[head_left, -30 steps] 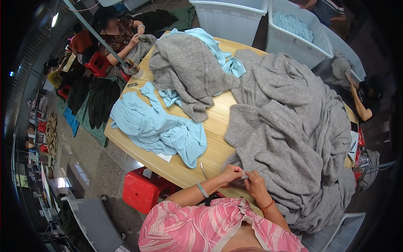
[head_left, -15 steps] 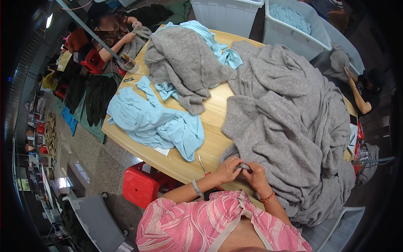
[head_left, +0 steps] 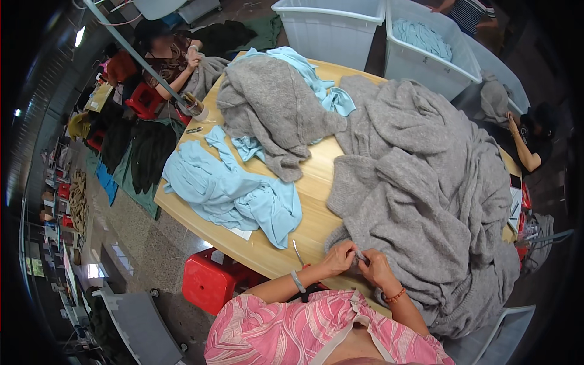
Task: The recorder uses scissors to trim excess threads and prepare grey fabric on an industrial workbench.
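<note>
Close together at the table's near edge, both my hands pinch a small edge of grey knit fabric (head_left: 359,255). My left hand (head_left: 338,258), with a pale bangle on its wrist, grips it from the left. On the other side my right hand (head_left: 378,267), wearing a beaded bracelet, has its fingers closed on the same bit. The fabric seems to belong to the large heap of grey knitwear (head_left: 420,182) covering the right half of the table. Beside my left hand lies a thin curved metal tool (head_left: 297,250) with red at its lower end; its kind is unclear.
Light blue garments (head_left: 234,188) lie left on the wooden table (head_left: 316,176), with a grey knit piece (head_left: 267,103) behind them. A red stool (head_left: 207,283) stands at the left edge. Plastic bins (head_left: 331,30) stand beyond. Other people handle grey cloth at far left and right.
The whole view has shifted a little, so the table sits slightly lower and further right. My hands still pinch the grey fabric, with fingers slightly repositioned.
</note>
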`<state>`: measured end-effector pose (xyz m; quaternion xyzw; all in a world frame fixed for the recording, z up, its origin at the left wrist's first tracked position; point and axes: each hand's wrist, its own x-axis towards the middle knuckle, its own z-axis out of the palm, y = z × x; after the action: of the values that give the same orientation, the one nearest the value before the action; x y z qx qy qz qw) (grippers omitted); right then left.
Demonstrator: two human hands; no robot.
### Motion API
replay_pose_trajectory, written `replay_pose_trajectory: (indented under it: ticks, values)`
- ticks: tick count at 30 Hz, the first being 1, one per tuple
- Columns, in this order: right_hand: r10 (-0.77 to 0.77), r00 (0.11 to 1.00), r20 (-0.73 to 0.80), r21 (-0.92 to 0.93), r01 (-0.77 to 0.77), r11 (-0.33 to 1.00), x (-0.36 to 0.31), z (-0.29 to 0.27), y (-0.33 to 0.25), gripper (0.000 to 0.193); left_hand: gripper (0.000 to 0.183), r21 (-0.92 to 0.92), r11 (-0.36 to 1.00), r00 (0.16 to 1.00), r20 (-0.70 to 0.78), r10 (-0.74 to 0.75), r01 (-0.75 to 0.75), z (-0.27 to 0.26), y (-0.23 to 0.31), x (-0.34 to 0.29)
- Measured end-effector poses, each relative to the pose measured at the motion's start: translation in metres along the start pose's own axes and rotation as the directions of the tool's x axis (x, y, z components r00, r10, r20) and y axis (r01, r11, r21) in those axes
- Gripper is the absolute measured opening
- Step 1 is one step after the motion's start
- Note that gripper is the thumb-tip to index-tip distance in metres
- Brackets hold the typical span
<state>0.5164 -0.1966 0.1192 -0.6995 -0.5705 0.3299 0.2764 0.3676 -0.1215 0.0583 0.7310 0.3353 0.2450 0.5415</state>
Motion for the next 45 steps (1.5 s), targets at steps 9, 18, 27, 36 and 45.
replay_pose_trajectory:
  ticks: [9, 18, 27, 36, 45]
  values:
    - [0.051, 0.998, -0.038, 0.185, -0.043, 0.982, 0.029, -0.004, 0.001, 0.015, 0.008, -0.073, 0.996, 0.995, -0.081, -0.065, 0.059, -0.012, 0.001, 0.026]
    - [0.097, 0.992, -0.087, 0.285, -0.069, 0.956, 0.017, 0.002, 0.011, 0.019, 0.008, -0.163, 0.943, 0.943, 0.216, -0.254, 0.291, -0.02, -0.003, 0.027]
    - [0.191, 0.96, 0.205, 0.638, -0.279, 0.718, 0.017, -0.001, 0.02, 0.023, 0.009, -0.196, 0.909, 0.9, 0.322, -0.293, 0.367, -0.032, 0.015, 0.033]
    - [-0.031, 0.997, -0.077, 0.32, 0.054, 0.946, 0.014, 0.003, 0.015, 0.021, 0.008, -0.223, 0.863, 0.874, 0.299, -0.382, 0.453, -0.029, 0.012, 0.032]
    - [-0.024, 0.998, -0.051, 0.411, 0.043, 0.911, 0.015, 0.003, 0.017, 0.014, 0.008, -0.354, 0.821, 0.875, 0.365, -0.319, 0.447, -0.035, 0.016, 0.032]
